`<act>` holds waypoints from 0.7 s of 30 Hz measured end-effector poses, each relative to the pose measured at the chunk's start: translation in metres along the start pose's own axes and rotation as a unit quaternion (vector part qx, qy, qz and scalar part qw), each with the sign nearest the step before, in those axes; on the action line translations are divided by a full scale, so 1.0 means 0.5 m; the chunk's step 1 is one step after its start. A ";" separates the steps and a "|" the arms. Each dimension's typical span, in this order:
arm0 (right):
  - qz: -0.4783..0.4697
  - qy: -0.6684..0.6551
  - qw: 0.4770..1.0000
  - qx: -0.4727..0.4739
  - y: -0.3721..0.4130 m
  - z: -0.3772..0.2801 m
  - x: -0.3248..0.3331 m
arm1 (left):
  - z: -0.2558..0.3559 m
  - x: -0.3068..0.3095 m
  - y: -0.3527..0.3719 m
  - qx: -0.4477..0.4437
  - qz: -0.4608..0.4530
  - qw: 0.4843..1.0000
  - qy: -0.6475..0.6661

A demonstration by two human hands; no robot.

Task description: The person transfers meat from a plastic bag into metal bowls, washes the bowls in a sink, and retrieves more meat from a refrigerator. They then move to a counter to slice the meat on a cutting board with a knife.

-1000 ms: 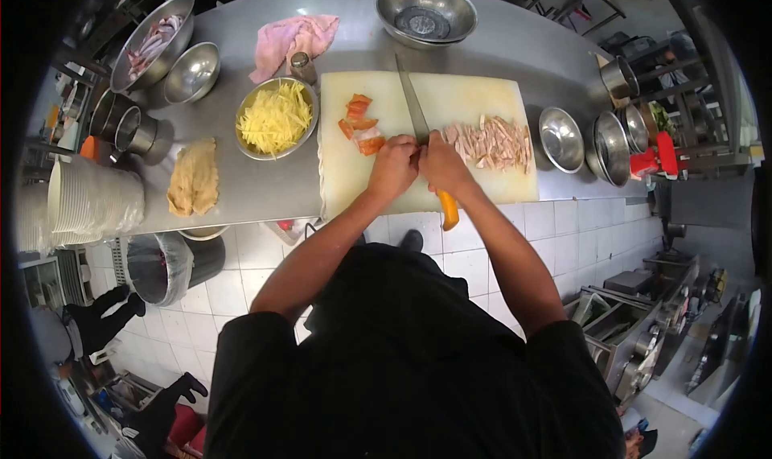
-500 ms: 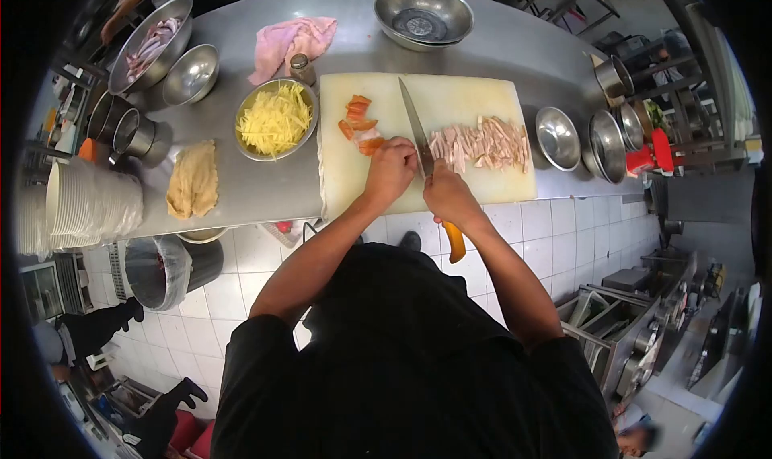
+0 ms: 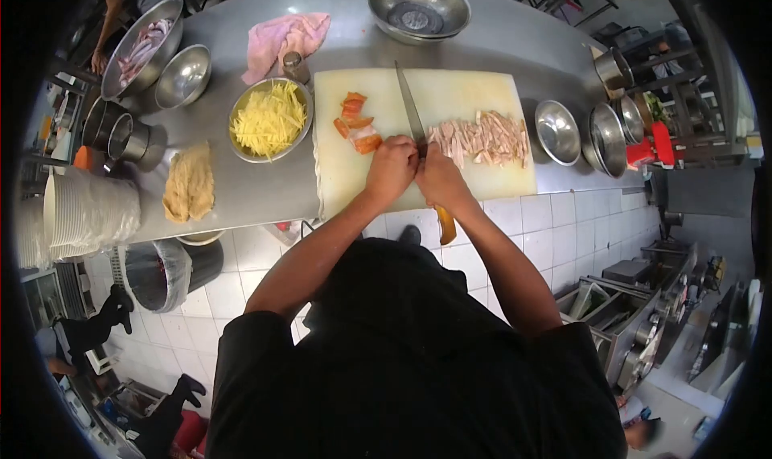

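My right hand (image 3: pixel 443 177) is closed round a knife (image 3: pixel 409 103) near where the blade meets its orange-yellow handle (image 3: pixel 447 227). The long blade points away from me over a pale cutting board (image 3: pixel 370 189). Fingers curled, my left hand (image 3: pixel 392 171) presses against the right hand beside the heel of the blade; whatever it pinches is hidden. Right of the blade lies a row of pale pink, meat-like strips (image 3: pixel 486 139). Orange-skinned pieces with pale flesh (image 3: pixel 354 123) rest on the board's left part, just beyond my left hand.
Left of the board stand a bowl of yellow shreds (image 3: pixel 272 119), a shaker (image 3: pixel 296 67), a pink cloth (image 3: pixel 285 41) and a flat tan piece (image 3: pixel 190 182). Steel bowls (image 3: pixel 418 10) sit behind and others (image 3: pixel 557 133) to the right. A person's arm (image 3: pixel 111 24) shows at far left.
My hands have come together, the right one moving left and slightly nearer the left. The knife handle has swung a little left and up. The whole view has shifted slightly.
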State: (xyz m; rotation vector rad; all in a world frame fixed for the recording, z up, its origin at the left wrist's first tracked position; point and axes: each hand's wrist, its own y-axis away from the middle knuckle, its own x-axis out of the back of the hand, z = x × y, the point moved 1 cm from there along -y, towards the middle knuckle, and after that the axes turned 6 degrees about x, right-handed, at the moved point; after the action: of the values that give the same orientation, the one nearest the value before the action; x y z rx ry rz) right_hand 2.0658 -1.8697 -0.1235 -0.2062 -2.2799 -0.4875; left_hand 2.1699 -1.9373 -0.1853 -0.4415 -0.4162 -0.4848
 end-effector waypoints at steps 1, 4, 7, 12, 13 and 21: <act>-0.028 -0.042 0.998 -0.035 -0.009 -0.014 0.019 | -0.003 0.001 -0.011 -0.010 0.004 1.000 -0.009; -0.042 -0.106 0.992 -0.048 -0.022 0.004 0.039 | -0.004 -0.004 -0.009 -0.024 0.002 0.999 -0.023; -0.014 -0.079 0.996 -0.031 -0.026 0.013 0.064 | -0.003 -0.009 -0.009 -0.045 -0.007 0.998 -0.052; 0.030 -0.184 0.982 -0.006 0.022 0.031 0.082 | 0.000 0.004 -0.006 0.018 0.017 1.000 0.009; 0.019 -0.210 0.977 -0.021 0.032 0.034 0.084 | 0.003 0.008 -0.007 0.043 0.020 0.999 0.026; -0.040 -0.386 0.915 -0.108 0.104 0.012 0.104 | 0.063 0.022 -0.047 0.037 0.044 0.997 0.054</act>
State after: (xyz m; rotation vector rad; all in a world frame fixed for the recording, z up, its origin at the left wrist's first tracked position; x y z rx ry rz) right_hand 2.0420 -1.8199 -0.0747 -0.4862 -3.0098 -0.8086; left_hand 2.1576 -1.9442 -0.1468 -0.3583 -0.3081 -0.4047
